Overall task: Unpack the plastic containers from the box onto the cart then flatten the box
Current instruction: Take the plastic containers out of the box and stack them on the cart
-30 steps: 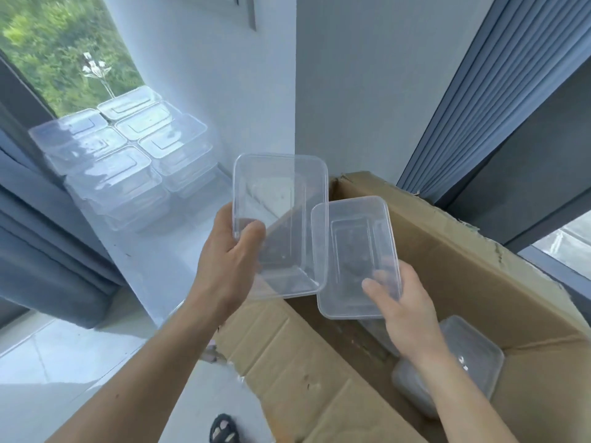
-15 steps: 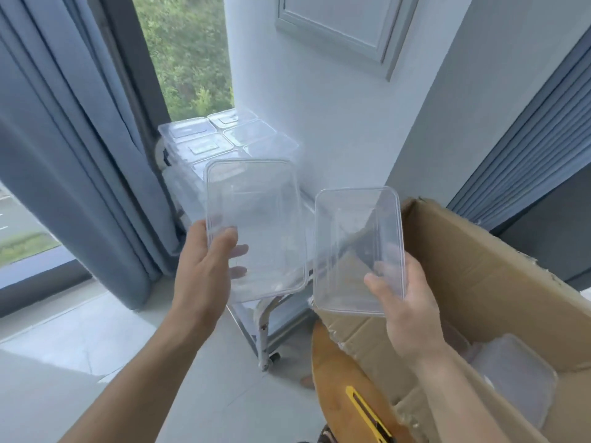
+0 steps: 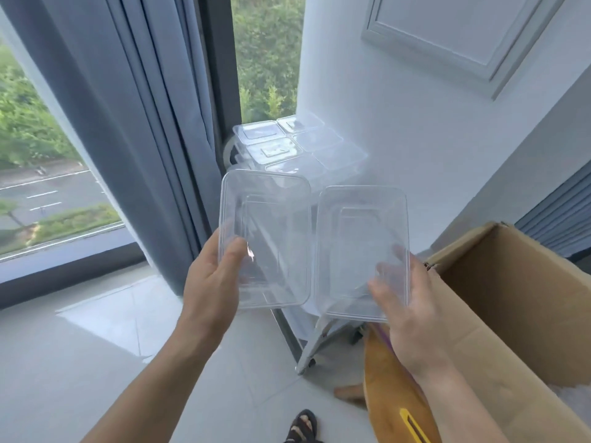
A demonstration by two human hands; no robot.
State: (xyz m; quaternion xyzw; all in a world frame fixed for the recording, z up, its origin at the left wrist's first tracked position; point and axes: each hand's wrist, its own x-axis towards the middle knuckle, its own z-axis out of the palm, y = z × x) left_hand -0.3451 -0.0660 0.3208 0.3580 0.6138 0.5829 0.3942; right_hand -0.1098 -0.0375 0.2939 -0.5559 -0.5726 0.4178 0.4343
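I hold two clear plastic containers side by side in front of me. My left hand [image 3: 212, 284] grips the left container [image 3: 268, 228] at its near left corner, thumb inside the rim. My right hand [image 3: 412, 302] grips the right container [image 3: 361, 238] at its near right corner. Beyond them stands the cart [image 3: 311, 350], with several clear lidded containers [image 3: 287, 145] stacked on its top. The open cardboard box [image 3: 511, 302] is at my right; its inside is hidden from here.
A blue curtain [image 3: 137, 129] and a big window [image 3: 41, 174] fill the left. A white wall [image 3: 399, 123] stands behind the cart. A wooden stool with a yellow cutter [image 3: 411, 420] sits at lower right. My sandalled foot [image 3: 302, 425] is on the pale tiled floor.
Both hands have lifted the two containers out of the box and carried them left toward the cart. My view has swung left, away from the box's inside.
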